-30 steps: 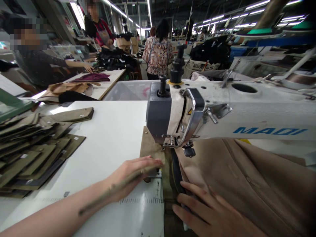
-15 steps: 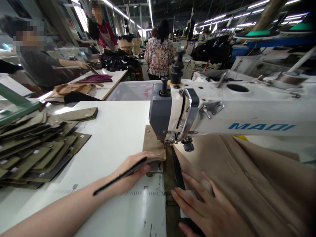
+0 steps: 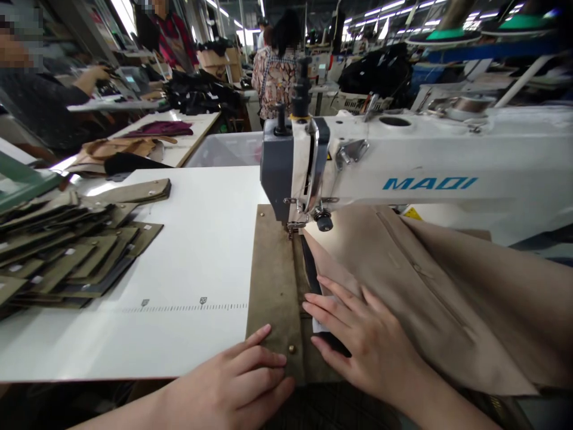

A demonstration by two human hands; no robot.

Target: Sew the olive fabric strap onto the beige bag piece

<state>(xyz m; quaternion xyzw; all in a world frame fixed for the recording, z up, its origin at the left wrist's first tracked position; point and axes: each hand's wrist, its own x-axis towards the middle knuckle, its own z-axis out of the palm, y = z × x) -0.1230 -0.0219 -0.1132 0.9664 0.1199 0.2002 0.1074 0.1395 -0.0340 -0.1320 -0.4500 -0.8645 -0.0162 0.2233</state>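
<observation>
A white sewing machine stands over a white table. Under its needle lies an olive fabric strip with a brass stud, running toward me beside a dark zipper band and a tan garment. My left hand lies flat on the near end of the olive strip, fingers together. Flat on the seam rests my right hand, its fingers spread over the zipper band, a white label and the edge of the tan garment.
A stack of several olive fabric pieces covers the left of the table. Behind it another table carries tan and purple cloth. Other people work at the far left and back. A clear bin stands behind the machine.
My left hand has drawn back from beside the needle to the strip's near end and laid the strip flat. My right hand stayed on the seam. The view has pulled back.
</observation>
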